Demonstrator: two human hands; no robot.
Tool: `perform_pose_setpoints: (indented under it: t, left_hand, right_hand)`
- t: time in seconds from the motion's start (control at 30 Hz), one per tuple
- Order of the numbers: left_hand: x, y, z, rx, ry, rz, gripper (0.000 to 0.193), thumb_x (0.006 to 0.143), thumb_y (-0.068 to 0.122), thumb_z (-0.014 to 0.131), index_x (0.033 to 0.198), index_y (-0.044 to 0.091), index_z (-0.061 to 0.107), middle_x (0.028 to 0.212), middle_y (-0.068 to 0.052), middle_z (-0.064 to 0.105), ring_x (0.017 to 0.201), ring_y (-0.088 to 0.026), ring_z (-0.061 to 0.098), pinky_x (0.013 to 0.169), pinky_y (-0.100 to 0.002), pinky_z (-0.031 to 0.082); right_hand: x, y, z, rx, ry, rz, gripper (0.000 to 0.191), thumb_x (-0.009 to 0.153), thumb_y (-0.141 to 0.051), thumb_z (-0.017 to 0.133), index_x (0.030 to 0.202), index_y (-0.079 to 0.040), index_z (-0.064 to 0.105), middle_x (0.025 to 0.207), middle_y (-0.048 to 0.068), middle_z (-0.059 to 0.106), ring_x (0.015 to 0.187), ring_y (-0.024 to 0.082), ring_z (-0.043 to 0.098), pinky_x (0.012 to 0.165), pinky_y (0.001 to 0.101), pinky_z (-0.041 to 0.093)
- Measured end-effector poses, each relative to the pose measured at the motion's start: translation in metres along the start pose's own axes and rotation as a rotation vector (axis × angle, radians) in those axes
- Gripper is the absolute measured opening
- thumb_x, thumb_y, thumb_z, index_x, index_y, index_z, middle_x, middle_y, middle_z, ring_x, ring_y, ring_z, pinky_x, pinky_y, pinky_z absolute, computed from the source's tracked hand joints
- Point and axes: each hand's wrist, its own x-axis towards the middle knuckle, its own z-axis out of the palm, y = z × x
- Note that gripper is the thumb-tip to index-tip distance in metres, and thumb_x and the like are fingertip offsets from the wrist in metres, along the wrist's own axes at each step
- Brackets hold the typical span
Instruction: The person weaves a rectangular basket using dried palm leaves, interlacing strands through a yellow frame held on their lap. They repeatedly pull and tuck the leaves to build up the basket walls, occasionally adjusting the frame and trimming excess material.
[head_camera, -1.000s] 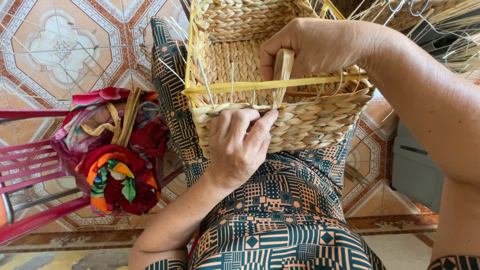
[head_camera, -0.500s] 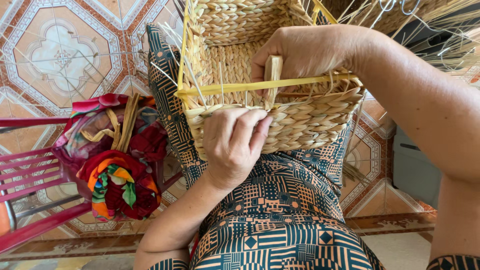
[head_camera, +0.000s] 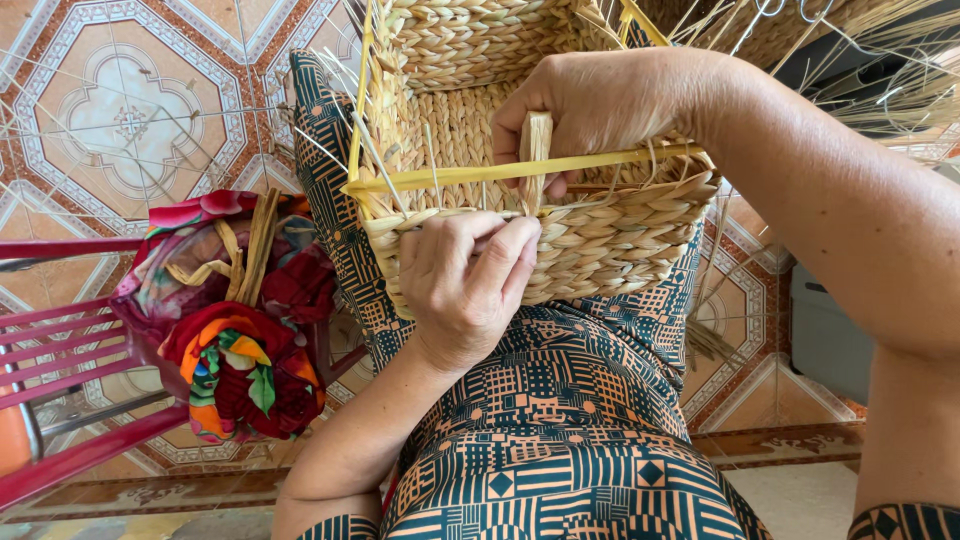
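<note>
Basket: I'm looking down at a half-woven straw basket sitting on the lap, on a patterned dress in dark green and orange. It's tipped so I see into the open top.
Frame: a yellow frame bar runs across the near rim, with another yellow bar going up the left edge.
Left hand: the left hand is curled closed over the near wall of the basket, fingers pinching at the top row of the braid right under the yellow bar. Pretty sure it's pressing the weave, can't make out a separate strand in it.
Right hand: the right hand comes in from the right and over the rim, fingers closed around a flat pale straw strip that stands upright, crossing the yellow bar. Fingertips sit inside the basket.
Loose ends: thin straw stalks poke out all around the rim, plus a bundle of dry straw off to the upper right.
Left side: a red plastic chair with a heap of colourful cloth on it, a few straw strips lying on top of the heap. It's just beside the knee.
Floor: patterned tile floor in orange, white and grey underneath everything.
Right edge: a grey box-like thing low down, can't tell what it is.
</note>
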Motion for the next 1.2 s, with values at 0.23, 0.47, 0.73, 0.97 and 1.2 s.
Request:
perform_pose_setpoints:
  t: [0.23, 0.47, 0.73, 0.97, 1.2]
  left_hand:
    - [-0.010, -0.001, -0.011, -0.397, -0.044, 0.213, 0.023, 0.096, 0.015, 0.079, 0.113, 0.013, 0.064, 0.111, -0.001, 0.065, 0.090, -0.015, 0.063, 0.080, -0.035, 0.047]
    - [0.009, -0.011, -0.028, -0.142, -0.140, 0.088, 0.030, 0.099, 0.004, 0.073, 0.129, 0.006, 0.067, 0.126, -0.008, 0.072, 0.088, -0.018, 0.069, 0.079, -0.033, 0.060]
    - [0.011, -0.012, -0.003, -0.097, -0.097, -0.040, 0.026, 0.100, 0.010, 0.081, 0.120, 0.009, 0.064, 0.110, -0.004, 0.073, 0.093, -0.020, 0.074, 0.081, -0.033, 0.059]
    - [0.019, -0.004, -0.002, -0.149, -0.061, -0.080, 0.026, 0.099, 0.007, 0.080, 0.121, 0.010, 0.067, 0.114, -0.002, 0.071, 0.098, -0.019, 0.075, 0.085, -0.030, 0.061]
    - [0.017, -0.009, -0.009, -0.035, -0.158, 0.020, 0.033, 0.094, -0.003, 0.072, 0.125, 0.009, 0.071, 0.124, -0.001, 0.069, 0.102, -0.018, 0.073, 0.092, -0.030, 0.061]
  right_hand:
    - [-0.020, 0.007, -0.014, -0.125, 0.262, -0.361, 0.034, 0.084, -0.013, 0.078, 0.118, -0.013, 0.073, 0.097, 0.001, 0.078, 0.084, 0.013, 0.075, 0.075, 0.0308, 0.060]
    - [-0.116, -0.017, 0.052, -0.813, 1.023, -0.370, 0.026, 0.091, -0.009, 0.082, 0.116, -0.006, 0.074, 0.098, 0.009, 0.068, 0.090, 0.027, 0.061, 0.081, 0.0419, 0.049]
    - [-0.065, 0.025, 0.133, -0.367, 1.085, -0.595, 0.029, 0.085, -0.010, 0.082, 0.111, -0.008, 0.070, 0.103, 0.007, 0.066, 0.091, 0.023, 0.064, 0.078, 0.0379, 0.049]
    - [-0.080, 0.059, 0.162, 0.056, 0.960, -0.954, 0.017, 0.088, -0.009, 0.077, 0.099, -0.004, 0.066, 0.107, 0.010, 0.071, 0.096, 0.022, 0.073, 0.085, 0.0374, 0.061]
    - [-0.106, 0.103, 0.201, 0.638, 1.097, -0.846, 0.009, 0.097, -0.004, 0.071, 0.097, 0.002, 0.065, 0.105, 0.017, 0.071, 0.097, 0.022, 0.073, 0.087, 0.0352, 0.062]
